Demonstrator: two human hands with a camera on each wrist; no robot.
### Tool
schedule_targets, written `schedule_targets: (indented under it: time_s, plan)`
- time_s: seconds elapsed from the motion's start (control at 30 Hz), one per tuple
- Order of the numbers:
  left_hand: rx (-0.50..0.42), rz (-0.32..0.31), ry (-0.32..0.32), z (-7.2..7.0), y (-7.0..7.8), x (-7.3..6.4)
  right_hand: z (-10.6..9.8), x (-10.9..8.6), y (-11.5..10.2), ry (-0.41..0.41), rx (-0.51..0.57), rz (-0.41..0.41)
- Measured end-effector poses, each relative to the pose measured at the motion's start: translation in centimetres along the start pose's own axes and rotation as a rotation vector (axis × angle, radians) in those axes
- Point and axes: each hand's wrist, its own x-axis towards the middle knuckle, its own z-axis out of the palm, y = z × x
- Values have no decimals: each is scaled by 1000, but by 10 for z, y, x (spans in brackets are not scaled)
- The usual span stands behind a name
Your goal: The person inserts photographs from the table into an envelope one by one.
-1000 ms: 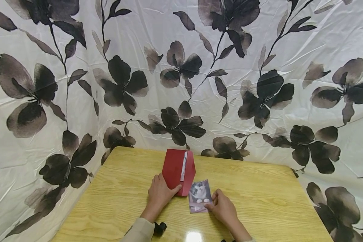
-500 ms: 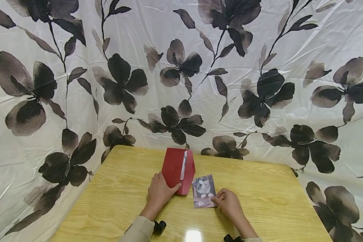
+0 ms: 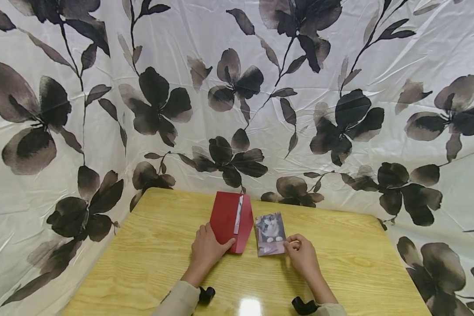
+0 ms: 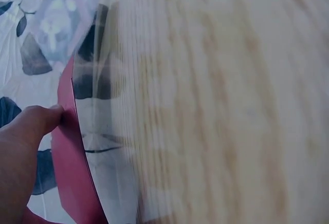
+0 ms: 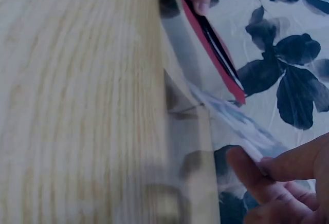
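A red envelope [image 3: 224, 215] with its flap unfolded to the right stands out near the middle of the head view. A strip of white paper [image 3: 238, 215] shows in its opening. My left hand [image 3: 206, 250] grips the envelope's near end, thumb on the flap side; the left wrist view shows the thumb [image 4: 43, 116] pressed against the red edge. To the right, a cat picture card [image 3: 269, 230] is pinched at its lower right edge between the thumb and finger of my right hand [image 3: 303, 254]. In the right wrist view the card [image 5: 241, 121] appears nearly edge-on.
Both hands work over a light wooden table [image 3: 154, 245] with a glossy surface. A white curtain with dark flowers [image 3: 237, 83] hangs behind and to the sides. Black wrist devices [image 3: 304, 306] sit by both sleeves.
My right hand has carried the cat card away from the body and slightly right, opening a gap from the envelope. The left hand and envelope have stayed nearly in place.
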Motion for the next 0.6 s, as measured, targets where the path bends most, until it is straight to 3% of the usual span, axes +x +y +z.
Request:
schedule_targets:
  time_s: [0.3,0.6]
  plan:
    - [-1,6,2,2,1,3,6,15,-6,76,147,-23]
    - [10,-3,-12,1,0,3,24,22,-6,73,282,10]
